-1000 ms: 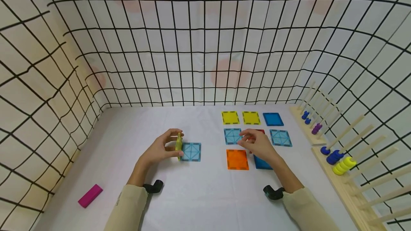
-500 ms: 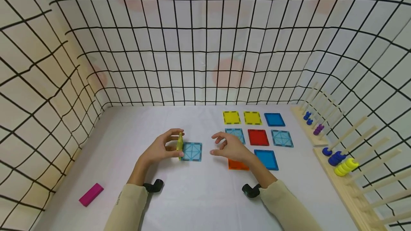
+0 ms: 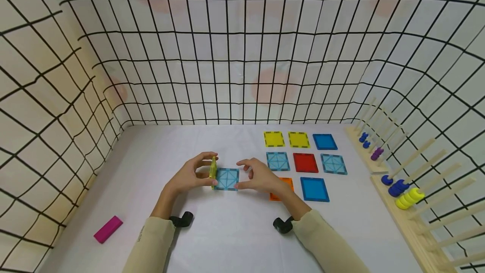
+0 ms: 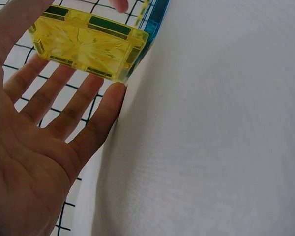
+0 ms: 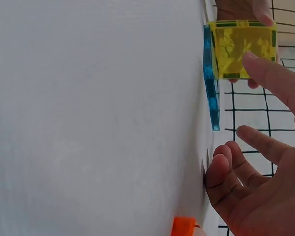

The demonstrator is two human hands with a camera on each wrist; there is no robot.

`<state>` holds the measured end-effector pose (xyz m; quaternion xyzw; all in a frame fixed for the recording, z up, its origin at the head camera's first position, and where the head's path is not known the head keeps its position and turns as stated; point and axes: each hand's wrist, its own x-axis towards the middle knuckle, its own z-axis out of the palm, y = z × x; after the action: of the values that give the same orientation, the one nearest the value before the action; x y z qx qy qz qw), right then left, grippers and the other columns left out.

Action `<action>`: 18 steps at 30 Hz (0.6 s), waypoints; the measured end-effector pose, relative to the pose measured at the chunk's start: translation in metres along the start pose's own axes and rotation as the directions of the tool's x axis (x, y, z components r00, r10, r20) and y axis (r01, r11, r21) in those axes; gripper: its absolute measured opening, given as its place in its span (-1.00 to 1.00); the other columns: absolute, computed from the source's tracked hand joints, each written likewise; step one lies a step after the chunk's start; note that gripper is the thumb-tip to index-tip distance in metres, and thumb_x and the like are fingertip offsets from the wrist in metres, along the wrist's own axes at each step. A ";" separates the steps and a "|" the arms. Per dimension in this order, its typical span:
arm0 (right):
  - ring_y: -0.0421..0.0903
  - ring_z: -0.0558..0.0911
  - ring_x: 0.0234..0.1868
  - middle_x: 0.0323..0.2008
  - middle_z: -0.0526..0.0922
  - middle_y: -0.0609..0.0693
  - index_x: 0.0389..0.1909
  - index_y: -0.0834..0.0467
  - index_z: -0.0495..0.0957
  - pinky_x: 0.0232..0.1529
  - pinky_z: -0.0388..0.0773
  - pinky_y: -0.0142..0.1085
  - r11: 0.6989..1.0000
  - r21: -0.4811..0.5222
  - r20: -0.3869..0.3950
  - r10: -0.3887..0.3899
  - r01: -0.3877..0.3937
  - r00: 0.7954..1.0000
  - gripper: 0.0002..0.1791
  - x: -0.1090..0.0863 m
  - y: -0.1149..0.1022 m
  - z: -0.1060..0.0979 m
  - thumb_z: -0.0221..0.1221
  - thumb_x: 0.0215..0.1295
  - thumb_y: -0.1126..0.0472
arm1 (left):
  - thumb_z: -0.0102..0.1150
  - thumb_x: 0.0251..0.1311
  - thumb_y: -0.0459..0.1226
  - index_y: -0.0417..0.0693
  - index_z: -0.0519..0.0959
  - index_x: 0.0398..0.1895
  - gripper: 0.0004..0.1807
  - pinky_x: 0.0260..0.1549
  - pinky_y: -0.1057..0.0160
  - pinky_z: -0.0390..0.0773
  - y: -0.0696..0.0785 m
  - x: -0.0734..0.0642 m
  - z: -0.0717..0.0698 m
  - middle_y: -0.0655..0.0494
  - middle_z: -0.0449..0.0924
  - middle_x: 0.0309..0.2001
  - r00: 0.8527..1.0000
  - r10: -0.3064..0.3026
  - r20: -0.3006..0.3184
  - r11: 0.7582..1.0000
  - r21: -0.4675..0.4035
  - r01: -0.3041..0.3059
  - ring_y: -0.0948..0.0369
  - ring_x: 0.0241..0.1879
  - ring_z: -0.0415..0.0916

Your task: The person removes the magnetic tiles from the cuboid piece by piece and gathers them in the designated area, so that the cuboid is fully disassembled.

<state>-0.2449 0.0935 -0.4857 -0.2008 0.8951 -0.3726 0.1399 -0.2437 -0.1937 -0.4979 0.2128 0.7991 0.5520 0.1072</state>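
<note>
A yellow magnetic tile stands upright along the left edge of a light blue magnetic tile that lies flat on the table. My left hand holds the yellow tile between thumb and fingers at its near and far edges. On the other side, my right hand is at the light blue tile's right edge, thumb tip close to the corner; whether it touches cannot be told. Its fingers are loosely bent with nothing between them. In the right wrist view the two tiles, yellow and blue, meet at a corner.
Flat tiles lie in rows at right: yellow, blue, red and an orange tile partly under the right forearm. Wooden peg boards with beads line the right edge. A magenta block lies at left; black netting surrounds the table.
My right hand has moved left from above the tile rows to the right edge of the light blue tile, uncovering the red tile. The left hand and yellow tile have stayed almost still.
</note>
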 end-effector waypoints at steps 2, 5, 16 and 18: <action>-0.09 0.48 -0.20 0.07 0.53 0.03 0.38 0.00 0.49 -0.24 0.52 -0.31 1.000 -0.009 0.009 -0.004 0.004 1.000 -0.18 0.001 -0.002 0.002 0.52 0.09 -0.13 | 0.57 0.07 -0.29 0.07 0.31 0.51 -0.08 0.25 -0.13 0.58 0.000 0.001 0.000 -0.04 0.34 0.49 1.000 0.001 0.003 1.000 0.000 -0.001 -0.11 0.44 0.32; -0.08 0.47 -0.20 0.07 0.51 0.04 0.38 0.00 0.49 -0.24 0.49 -0.31 1.000 -0.024 0.023 -0.007 0.008 1.000 -0.17 0.005 -0.005 0.005 0.52 0.09 -0.14 | 0.57 0.07 -0.30 0.07 0.30 0.52 -0.08 0.24 -0.12 0.59 0.000 0.001 0.000 -0.05 0.34 0.49 1.000 -0.001 0.005 1.000 0.001 0.001 -0.11 0.44 0.32; -0.03 0.50 0.03 0.16 0.44 0.08 0.39 0.02 0.48 0.14 0.59 -0.11 0.995 -0.097 0.034 -0.018 0.022 0.999 -0.08 0.016 -0.010 0.017 0.54 0.00 -0.21 | 0.60 0.04 -0.27 0.01 0.30 0.51 -0.05 0.21 -0.07 0.62 0.000 0.002 -0.001 -0.10 0.33 0.49 0.999 0.030 0.013 1.000 -0.002 -0.030 -0.13 0.45 0.32; -0.02 0.50 0.07 0.19 0.43 0.07 0.40 0.00 0.48 0.23 0.57 -0.07 0.993 -0.118 0.034 -0.009 0.012 0.999 -0.06 0.016 -0.012 0.018 0.55 -0.02 -0.22 | 0.60 0.04 -0.27 0.00 0.29 0.52 -0.04 0.22 -0.05 0.62 -0.002 0.002 -0.001 -0.10 0.32 0.49 0.999 0.031 0.015 0.999 -0.008 -0.031 -0.14 0.45 0.31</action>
<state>-0.2489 0.0673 -0.4909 -0.2197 0.9121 -0.3161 0.1408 -0.2461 -0.1939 -0.4990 0.2291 0.7926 0.5552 0.1055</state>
